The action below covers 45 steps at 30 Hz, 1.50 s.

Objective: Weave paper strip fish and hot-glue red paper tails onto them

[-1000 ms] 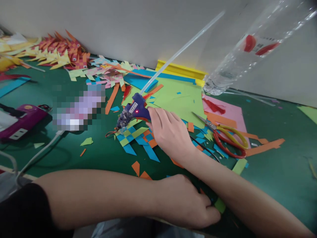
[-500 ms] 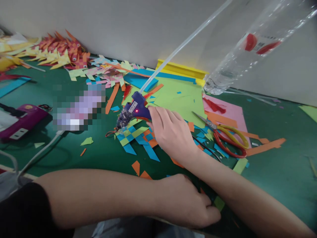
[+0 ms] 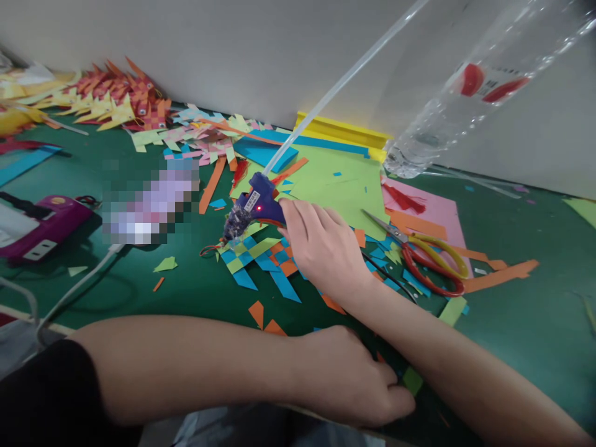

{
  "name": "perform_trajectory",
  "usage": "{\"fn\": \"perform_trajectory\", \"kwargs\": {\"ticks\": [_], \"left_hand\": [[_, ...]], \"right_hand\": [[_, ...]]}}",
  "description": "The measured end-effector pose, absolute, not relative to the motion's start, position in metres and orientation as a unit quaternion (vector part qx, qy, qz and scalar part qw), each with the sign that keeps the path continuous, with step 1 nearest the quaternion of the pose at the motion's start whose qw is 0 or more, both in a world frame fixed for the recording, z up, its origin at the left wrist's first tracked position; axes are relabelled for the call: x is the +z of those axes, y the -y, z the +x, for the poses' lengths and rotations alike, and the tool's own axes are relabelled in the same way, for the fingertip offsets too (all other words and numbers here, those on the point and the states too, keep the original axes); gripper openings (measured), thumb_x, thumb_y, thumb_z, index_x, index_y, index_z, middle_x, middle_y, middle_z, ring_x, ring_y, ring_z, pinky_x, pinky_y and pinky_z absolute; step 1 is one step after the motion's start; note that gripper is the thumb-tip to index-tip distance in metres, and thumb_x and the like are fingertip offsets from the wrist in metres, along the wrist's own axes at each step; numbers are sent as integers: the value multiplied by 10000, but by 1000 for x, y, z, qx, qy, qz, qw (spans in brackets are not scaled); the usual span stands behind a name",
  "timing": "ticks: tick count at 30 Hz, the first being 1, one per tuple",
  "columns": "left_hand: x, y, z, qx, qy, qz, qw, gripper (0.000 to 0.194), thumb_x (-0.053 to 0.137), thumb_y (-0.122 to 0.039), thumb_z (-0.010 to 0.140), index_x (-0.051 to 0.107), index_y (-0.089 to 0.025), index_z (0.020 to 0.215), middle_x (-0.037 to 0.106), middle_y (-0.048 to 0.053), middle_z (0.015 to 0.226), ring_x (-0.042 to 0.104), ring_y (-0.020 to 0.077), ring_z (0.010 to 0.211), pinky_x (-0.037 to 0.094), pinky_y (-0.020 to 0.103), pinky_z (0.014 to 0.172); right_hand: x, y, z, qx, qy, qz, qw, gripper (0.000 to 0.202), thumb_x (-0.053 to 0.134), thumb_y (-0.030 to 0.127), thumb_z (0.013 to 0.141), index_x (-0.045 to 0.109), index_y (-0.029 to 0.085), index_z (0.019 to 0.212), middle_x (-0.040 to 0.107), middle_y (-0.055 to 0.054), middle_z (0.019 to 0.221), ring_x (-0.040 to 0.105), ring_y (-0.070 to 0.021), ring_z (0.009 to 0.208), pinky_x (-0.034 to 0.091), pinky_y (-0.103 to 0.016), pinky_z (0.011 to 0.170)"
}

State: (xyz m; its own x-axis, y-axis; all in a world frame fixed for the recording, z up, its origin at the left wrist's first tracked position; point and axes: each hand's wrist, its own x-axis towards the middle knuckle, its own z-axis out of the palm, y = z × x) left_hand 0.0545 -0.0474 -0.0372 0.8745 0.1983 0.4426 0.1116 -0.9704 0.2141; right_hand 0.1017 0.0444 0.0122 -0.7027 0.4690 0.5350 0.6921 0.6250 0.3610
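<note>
My right hand (image 3: 326, 248) is closed around the handle of a purple glue gun (image 3: 265, 197). A long clear glue stick (image 3: 344, 77) sticks up out of its back, and a small red light glows on its side. The gun's nozzle end, crusted with dark residue, points down beside a small red cord loop (image 3: 209, 249) and a blue, green and orange woven paper piece (image 3: 251, 256). Close to the table's front edge, my left hand (image 3: 354, 379) is curled shut below my right forearm. Its fingertips are turned away, so anything in them is hidden.
To the right lie scissors (image 3: 419, 251) with red and yellow handles. A clear bottle (image 3: 447, 105) stands at the back. On the left are a purple power strip (image 3: 51, 226) and a blurred-out device (image 3: 153, 198) with a white cable. Folded paper fish (image 3: 116, 105) and scraps lie along the wall.
Both hands and the glue gun hold nearly the same place. The view has shifted very slightly, moving things on the left a little to the right.
</note>
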Motion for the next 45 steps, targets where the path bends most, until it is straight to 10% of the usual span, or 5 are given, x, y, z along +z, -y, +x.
{"fn": "perform_trajectory", "kwargs": {"ticks": [45], "left_hand": [[-39, 49, 55, 236, -84, 964, 87, 107, 516, -157, 868, 598, -167, 801, 560, -31, 593, 558, 139, 499, 318, 311, 386]], "right_hand": [[11, -46, 100, -292, 873, -317, 227, 325, 402, 156, 962, 526, 4, 1221, 672, -138, 1019, 591, -194, 827, 401, -329, 667]]}}
